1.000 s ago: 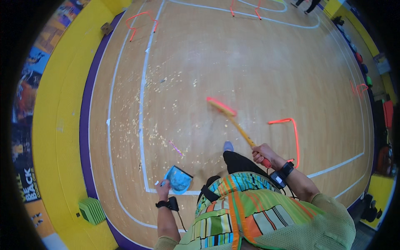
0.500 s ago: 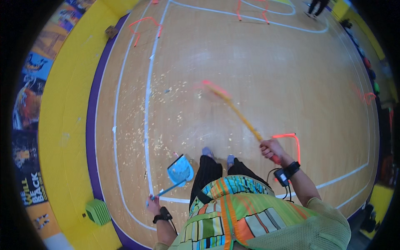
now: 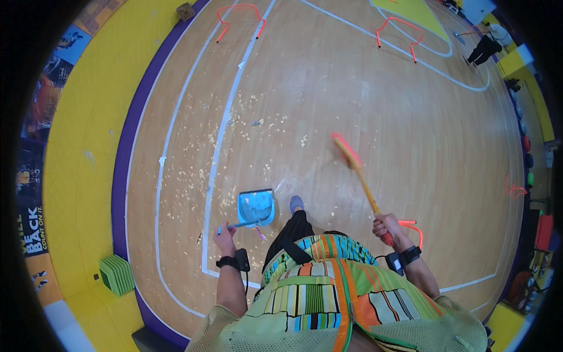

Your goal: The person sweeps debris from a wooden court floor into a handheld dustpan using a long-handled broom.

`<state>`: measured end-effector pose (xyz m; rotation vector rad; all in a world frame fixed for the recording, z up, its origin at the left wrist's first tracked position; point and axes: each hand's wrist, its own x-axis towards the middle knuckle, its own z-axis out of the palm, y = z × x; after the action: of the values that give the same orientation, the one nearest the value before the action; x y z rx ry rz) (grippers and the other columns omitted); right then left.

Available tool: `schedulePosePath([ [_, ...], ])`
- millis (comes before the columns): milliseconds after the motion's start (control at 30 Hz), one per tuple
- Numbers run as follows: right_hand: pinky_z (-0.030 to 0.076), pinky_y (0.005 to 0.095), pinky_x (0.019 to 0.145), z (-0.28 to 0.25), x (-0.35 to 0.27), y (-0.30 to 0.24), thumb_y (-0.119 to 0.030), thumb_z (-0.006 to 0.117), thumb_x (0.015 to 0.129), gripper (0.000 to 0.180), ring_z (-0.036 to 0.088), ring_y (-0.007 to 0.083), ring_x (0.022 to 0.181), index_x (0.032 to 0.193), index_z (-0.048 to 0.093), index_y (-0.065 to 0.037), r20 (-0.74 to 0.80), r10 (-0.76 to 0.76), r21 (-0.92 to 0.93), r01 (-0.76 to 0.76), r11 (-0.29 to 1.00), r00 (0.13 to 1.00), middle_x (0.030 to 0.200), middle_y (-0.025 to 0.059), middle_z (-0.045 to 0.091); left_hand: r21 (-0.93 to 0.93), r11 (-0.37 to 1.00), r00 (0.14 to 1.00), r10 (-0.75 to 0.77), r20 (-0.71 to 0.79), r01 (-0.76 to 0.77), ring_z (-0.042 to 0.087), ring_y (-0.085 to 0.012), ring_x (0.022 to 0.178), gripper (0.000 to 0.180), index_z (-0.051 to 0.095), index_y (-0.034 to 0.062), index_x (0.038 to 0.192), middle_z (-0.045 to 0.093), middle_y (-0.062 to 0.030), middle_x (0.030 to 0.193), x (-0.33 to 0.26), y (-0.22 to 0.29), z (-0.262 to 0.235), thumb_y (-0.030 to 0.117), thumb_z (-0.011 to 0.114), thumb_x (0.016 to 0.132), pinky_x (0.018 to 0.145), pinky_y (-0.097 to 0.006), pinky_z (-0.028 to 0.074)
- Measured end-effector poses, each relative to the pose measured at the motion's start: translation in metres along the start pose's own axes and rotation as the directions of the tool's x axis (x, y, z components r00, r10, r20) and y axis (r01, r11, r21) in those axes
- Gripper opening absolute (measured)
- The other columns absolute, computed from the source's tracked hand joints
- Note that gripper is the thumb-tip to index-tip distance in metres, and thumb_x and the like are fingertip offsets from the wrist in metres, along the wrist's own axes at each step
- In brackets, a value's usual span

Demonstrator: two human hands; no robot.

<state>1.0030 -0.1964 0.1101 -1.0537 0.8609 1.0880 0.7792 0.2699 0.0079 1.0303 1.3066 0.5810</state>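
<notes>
My left hand (image 3: 224, 237) is closed around the blue handle of a long-handled dustpan (image 3: 269, 216). The light blue pan rests low at the floor, left of my foot, its dark-edged mouth facing away from me, with some debris inside. My right hand (image 3: 387, 227) grips the reddish end of a broom's yellow stick. Its slightly blurred red-and-yellow broom head (image 3: 347, 151) is ahead and to the right of the pan; whether the bristles touch the floor I cannot tell. Pale flakes (image 3: 196, 176) lie scattered over the wooden floor, mostly ahead and left of the pan.
Red-orange hurdles (image 3: 262, 29) stand on the floor ahead, and another hurdle (image 3: 417, 229) is beside my right arm. A yellow padded wall (image 3: 82, 146) runs along the left, with stacked green pieces (image 3: 117, 276) at its foot. Far right, another person (image 3: 485, 50) holds a long-handled tool.
The broom head has swung rightward and nearer to me. The dustpan has moved forward and turned, its mouth now pointing straight ahead. My view has shifted, showing more of the other person.
</notes>
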Motion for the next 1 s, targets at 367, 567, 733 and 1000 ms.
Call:
schedulePosePath([
  [367,0.019,0.014,0.029,0.128,0.003,-0.073,-0.017,0.052,0.087,0.021,0.03,0.0008,0.039,0.082,0.047,0.003,0.244,0.133,-0.213,-0.08,0.974,0.961,0.059,-0.0028,0.037,0.083,0.994,0.995,-0.08,0.052,0.075,0.057,-0.0128,0.059,0.018,0.056,0.002,0.092,0.057,-0.006,0.07,0.067,0.0,0.029,0.016,0.062,0.082,0.053,-0.024,0.051],
  [567,0.022,0.0175,0.03,0.186,0.067,-0.148,-0.014,0.048,0.087,0.022,0.032,0.0044,0.036,0.075,0.047,0.004,0.108,-0.075,-0.485,0.119,0.866,0.991,0.054,0.0014,0.041,0.06,0.99,0.991,-0.127,0.034,0.125,0.056,-0.0108,0.06,0.019,0.059,0.0037,0.092,0.057,-0.0044,0.07,0.066,0.009,0.045,0.018,0.063,0.081,0.054,-0.022,0.049],
  [733,0.029,0.0236,0.031,0.228,0.143,-0.189,-0.014,0.048,0.086,0.026,0.038,0.0106,0.034,0.066,0.047,0.003,0.054,-0.219,-0.689,0.195,0.698,0.974,0.05,0.0049,0.044,0.124,0.989,0.997,-0.071,-0.032,0.074,0.052,-0.009,0.055,0.017,0.061,0.0037,0.083,0.056,-0.0031,0.065,0.064,0.018,0.067,0.02,0.064,0.081,0.049,-0.022,0.043],
  [1000,0.041,0.0316,0.036,0.223,0.147,-0.174,-0.015,0.051,0.084,0.028,0.052,0.019,0.038,0.064,0.052,0.005,0.117,-0.106,-0.993,0.12,0.017,0.987,0.05,0.0102,0.053,0.145,0.988,0.994,-0.041,-0.099,0.055,0.054,-0.011,0.054,0.015,0.06,0.0012,0.083,0.057,-0.0052,0.066,0.084,0.022,0.101,0.015,0.063,0.079,0.05,-0.023,0.045],
])
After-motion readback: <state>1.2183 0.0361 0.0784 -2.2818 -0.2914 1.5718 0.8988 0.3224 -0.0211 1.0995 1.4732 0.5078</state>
